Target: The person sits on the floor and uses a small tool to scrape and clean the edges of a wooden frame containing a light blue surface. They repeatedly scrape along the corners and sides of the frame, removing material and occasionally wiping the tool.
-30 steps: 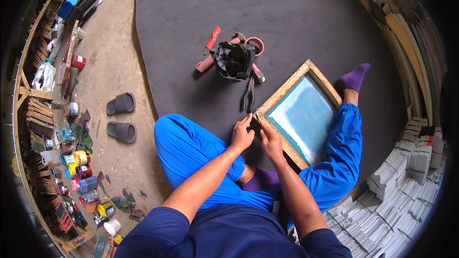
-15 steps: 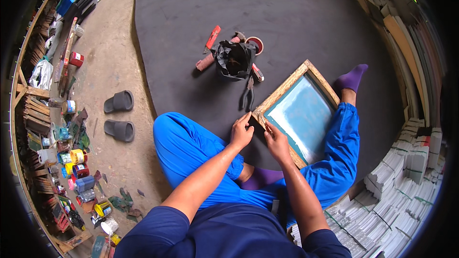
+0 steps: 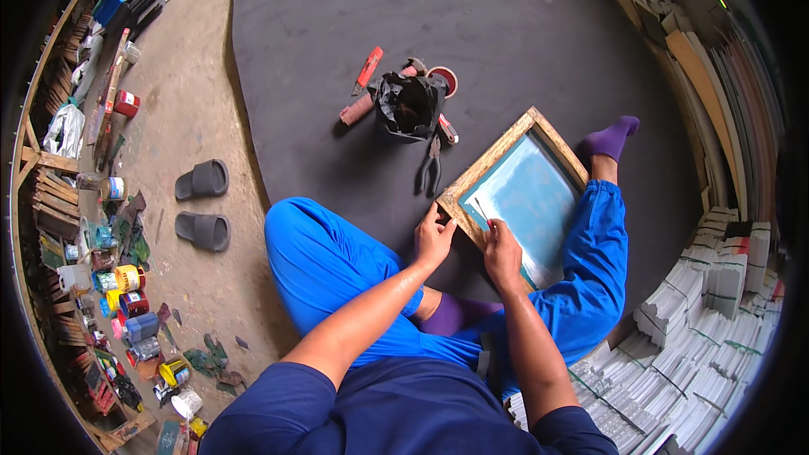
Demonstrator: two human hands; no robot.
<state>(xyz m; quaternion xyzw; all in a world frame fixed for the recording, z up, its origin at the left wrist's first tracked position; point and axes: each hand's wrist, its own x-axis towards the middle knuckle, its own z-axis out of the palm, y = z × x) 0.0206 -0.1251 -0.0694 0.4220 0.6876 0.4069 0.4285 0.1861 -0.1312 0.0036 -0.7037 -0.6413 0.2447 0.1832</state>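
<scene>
A wooden screen frame (image 3: 560,135) with blue-green mesh lies tilted against my right leg. My left hand (image 3: 434,238) grips its near left corner, fingers closed round the wood. Over the near left side of the mesh is my right hand (image 3: 503,251), its fingers pinched together. From that pinch a thin, narrow sliver points up and left; its kind is too small to make out. Beyond my left hand, pliers (image 3: 431,167) lie on the dark mat.
On the mat (image 3: 548,25) a black bag-lined container (image 3: 408,108) is ringed by a red cutter (image 3: 367,69), a pink roll (image 3: 356,109) and a tape roll (image 3: 443,80). Black slippers (image 3: 202,180) and paint jars (image 3: 130,276) lie left; bundled white strips (image 3: 674,379) are stacked right.
My right hand has moved from the frame's near left edge to over the mesh, and the thin sliver now shows in its fingers. My left hand stays at the corner.
</scene>
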